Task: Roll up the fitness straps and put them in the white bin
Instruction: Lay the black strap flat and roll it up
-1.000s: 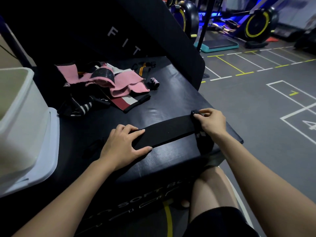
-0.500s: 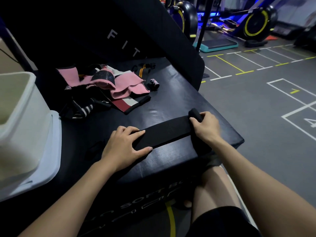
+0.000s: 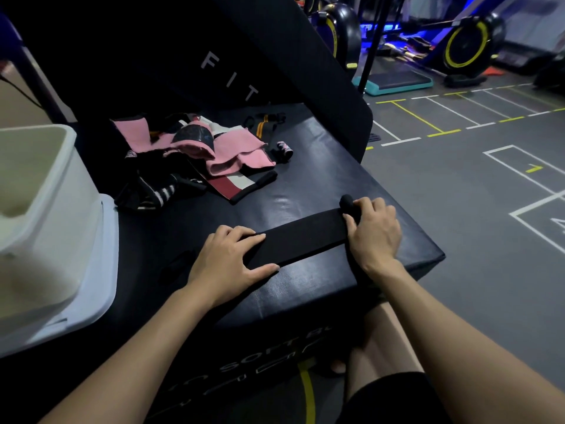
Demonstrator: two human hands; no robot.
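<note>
Step in hand: rolling the black strap [image 3: 301,237], which lies flat across the worktop [image 3: 321,179] at its 5 o'clock corner; a small roll is started at the strap's 3 o'clock end
Right hand [image 3: 374,232]: fingers curled over the started roll, grasping it
Left hand [image 3: 227,260]: flat, fingers straight, pressing the strap's 9 o'clock end onto the worktop; it grasps nothing
Next move, as I judge it: turn the roll on toward 9 o'clock, keeping it tight and its edges even; the left hand gives way as the roll nears; then carry it to the white bin [image 3: 39,209] at 9 o'clock
Count, bins: one
Count, straps under the hands: one
Count, other straps: a tangled heap [image 3: 195,160] at 11 o'clock, pink, black and striped; too overlapped to number; none yet visibly in the bin, whose inside is mostly hidden
</note>
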